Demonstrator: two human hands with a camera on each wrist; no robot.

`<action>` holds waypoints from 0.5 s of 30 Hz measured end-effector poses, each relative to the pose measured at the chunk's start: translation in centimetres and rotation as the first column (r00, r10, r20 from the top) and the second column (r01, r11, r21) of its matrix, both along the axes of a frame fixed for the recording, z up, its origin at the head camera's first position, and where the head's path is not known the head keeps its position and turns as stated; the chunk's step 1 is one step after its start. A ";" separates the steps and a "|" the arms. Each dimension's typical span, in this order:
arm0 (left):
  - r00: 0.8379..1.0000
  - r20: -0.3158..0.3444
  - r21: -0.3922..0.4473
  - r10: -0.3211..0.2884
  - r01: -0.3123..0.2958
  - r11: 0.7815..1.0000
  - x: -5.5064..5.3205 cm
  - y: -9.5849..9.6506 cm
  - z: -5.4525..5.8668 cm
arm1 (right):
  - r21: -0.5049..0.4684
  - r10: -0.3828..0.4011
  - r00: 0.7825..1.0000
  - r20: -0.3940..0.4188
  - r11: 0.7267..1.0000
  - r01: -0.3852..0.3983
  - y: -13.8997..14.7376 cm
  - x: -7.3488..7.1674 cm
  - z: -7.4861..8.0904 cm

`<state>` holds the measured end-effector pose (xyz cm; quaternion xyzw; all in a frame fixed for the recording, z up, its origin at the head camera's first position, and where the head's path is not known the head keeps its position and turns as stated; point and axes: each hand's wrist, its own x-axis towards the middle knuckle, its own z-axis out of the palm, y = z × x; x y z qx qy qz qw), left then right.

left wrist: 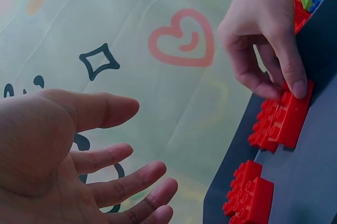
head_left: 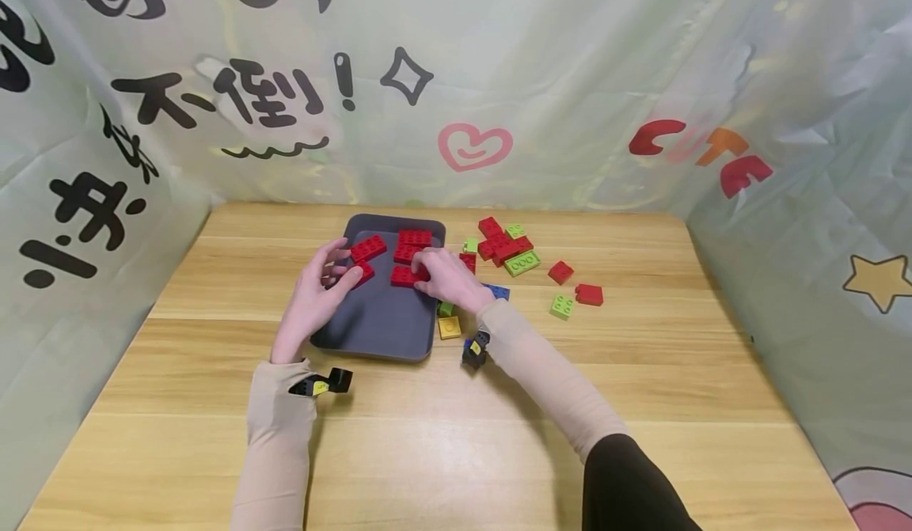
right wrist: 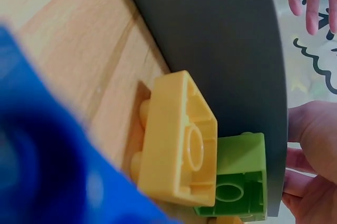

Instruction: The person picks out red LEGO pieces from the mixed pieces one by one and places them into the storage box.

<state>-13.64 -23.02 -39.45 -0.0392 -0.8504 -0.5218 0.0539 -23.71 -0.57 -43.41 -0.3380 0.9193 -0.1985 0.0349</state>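
Observation:
A dark grey tray (head_left: 370,333) holds several red bricks. My right hand (head_left: 445,274) reaches over its right side and pinches a red brick (head_left: 404,277), the nearest of a short column. In the left wrist view, the thumb (left wrist: 298,88) presses on that brick's side. My left hand (head_left: 313,297), fingers spread and slightly bent, hovers at the tray's left edge with nothing in its grasp. Close beside it lie two red bricks, one farther back (head_left: 368,248) and one partly behind the thumb (head_left: 364,273).
Right of the tray are a pile of red and green bricks (head_left: 514,248), a blue brick (head_left: 497,291) and loose bricks farther right. A yellow brick (right wrist: 176,142) and a green brick (right wrist: 239,169) lie against the tray's outer wall. A printed cloth (head_left: 556,119) closes off the back.

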 end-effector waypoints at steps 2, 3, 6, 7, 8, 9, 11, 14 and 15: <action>1.000 0.002 0.000 0.000 0.000 1.000 0.0 0.0 0.0 | 0.001 -0.003 1.000 0.004 1.000 0.003 0.0 0.0 0.0; 1.000 0.002 -0.001 0.001 -0.001 1.000 0.0 0.0 0.0 | 0.001 -0.004 1.000 0.006 1.000 0.004 0.0 0.0 0.0; 1.000 0.002 0.000 0.001 -0.001 1.000 0.0 -0.1 0.0 | 0.000 -0.008 1.000 0.008 1.000 0.008 -0.1 0.0 0.0; 1.000 0.001 0.001 0.001 -0.001 1.000 0.0 -0.1 0.0 | 0.000 -0.010 1.000 0.008 1.000 0.010 -0.1 0.0 0.0; 1.000 0.000 0.003 0.001 -0.001 1.000 0.0 -0.1 0.0 | 0.001 -0.012 1.000 0.009 1.000 0.012 -0.1 0.0 0.0; 1.000 -0.001 0.003 0.001 -0.001 1.000 0.0 -0.1 0.0 | 0.002 -0.013 1.000 0.009 1.000 0.013 -0.1 0.0 0.0; 1.000 -0.001 0.005 0.001 -0.001 1.000 0.0 -0.1 0.0 | 0.006 -0.017 1.000 0.009 1.000 0.017 -0.2 0.0 0.0; 1.000 -0.001 0.006 0.003 -0.003 1.000 0.0 -0.1 0.0 | 0.011 -0.021 1.000 0.012 1.000 0.021 -0.2 0.0 0.0; 1.000 0.000 0.005 0.004 -0.004 1.000 0.0 -0.1 0.0 | 0.011 -0.023 1.000 0.014 1.000 0.023 -0.3 0.0 0.0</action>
